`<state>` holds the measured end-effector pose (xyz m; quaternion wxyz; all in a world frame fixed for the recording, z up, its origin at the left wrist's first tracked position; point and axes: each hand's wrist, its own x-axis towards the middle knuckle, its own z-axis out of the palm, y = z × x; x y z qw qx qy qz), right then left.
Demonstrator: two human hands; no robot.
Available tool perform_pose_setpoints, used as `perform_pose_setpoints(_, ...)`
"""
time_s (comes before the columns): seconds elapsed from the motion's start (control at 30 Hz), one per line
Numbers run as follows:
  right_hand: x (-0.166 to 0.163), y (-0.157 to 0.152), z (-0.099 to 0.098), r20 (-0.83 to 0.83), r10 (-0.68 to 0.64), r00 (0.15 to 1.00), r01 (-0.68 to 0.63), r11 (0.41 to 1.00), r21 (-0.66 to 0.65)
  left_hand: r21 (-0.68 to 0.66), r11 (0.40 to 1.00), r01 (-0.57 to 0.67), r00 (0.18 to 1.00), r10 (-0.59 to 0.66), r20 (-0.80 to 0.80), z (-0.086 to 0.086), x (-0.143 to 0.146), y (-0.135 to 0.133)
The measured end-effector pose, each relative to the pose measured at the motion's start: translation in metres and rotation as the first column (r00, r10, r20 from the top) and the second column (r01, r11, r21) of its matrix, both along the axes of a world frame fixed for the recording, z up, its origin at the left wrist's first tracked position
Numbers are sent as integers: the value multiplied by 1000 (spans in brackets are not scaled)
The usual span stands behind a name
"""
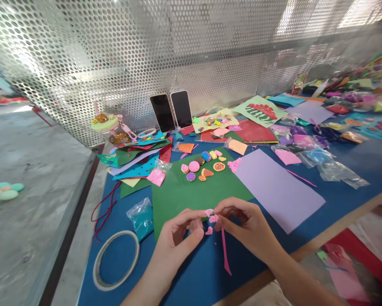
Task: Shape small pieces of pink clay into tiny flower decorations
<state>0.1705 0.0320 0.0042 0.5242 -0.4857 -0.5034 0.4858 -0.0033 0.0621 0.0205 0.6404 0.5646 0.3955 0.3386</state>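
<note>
My left hand (pixel 181 238) reaches in from below, thumb and index finger apart. Its index fingertip touches a small pink clay piece (pixel 209 212). My right hand (pixel 246 223) has thumb and index drawn together at a pink clay flower (pixel 213 218). Just off my left thumb is a pink clay heart (pixel 209 230); I cannot tell whether it touches. A pink plastic modelling tool (pixel 225 255) extends below my right fingertips; whether they grip it is hidden. Beyond both hands, small clay foods, among them a clay pizza (pixel 219 166), lie on a green sheet (pixel 175 204).
A purple sheet (pixel 280 191) lies to the right. At left are a tape roll (pixel 98 263), a bag of blue clay (pixel 143 221) and stacked coloured sheets (pixel 140 163). Two phones (pixel 182 109) lean against a perforated metal panel (pixel 210 51). Clay bags crowd the far right.
</note>
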Motion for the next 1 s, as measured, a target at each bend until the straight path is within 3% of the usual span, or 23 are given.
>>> perform_pose_setpoints(0.27, -1, 1, -1, -34, 0, 999, 0, 1000, 6, 137, 987, 84, 996, -78, -48, -11, -2, 3)
perform_pose_setpoints(0.63, 0, 2, 0, -26, 5, 1000, -5, 1000, 1, 124, 990, 72, 997, -75, 22, -10, 1, 2)
perform_pose_setpoints(0.8, 0, 2, -2, 2, -20, 1000, 20, 1000, 14, 82, 997, 10, 1000, -9, -19, -6, 3, -1)
perform_pose_setpoints(1.0, 0, 3, -7, -125, 31, 992, -37, 998, -43, 94, 995, 14, 1000, -12, -21, -11, 3, -2)
